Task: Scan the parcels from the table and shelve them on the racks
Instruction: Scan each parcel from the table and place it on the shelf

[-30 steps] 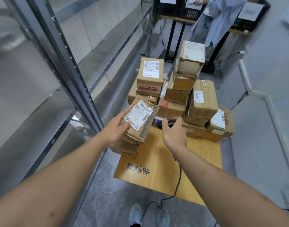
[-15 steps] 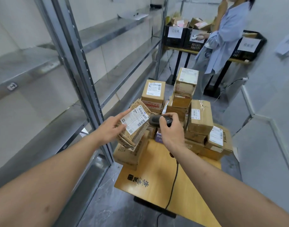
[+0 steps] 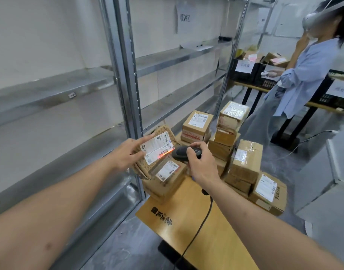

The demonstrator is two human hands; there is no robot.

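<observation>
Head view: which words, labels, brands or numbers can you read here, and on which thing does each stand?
"DOLLAR": side of the cardboard box at the table's right edge, printed upside down.
"缓冲区" (roughly): paper sign on the rack; blurred.
Brush logo on the table top: not readable.
Held parcel's shipping label, other parcel labels, crate signs: too small or blurred.

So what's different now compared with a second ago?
A red scan line now falls on the barcode label of the parcel, which the left hand has raised off the pile. The right hand keeps gripping the scanner; the stacked boxes haven't moved.
</observation>
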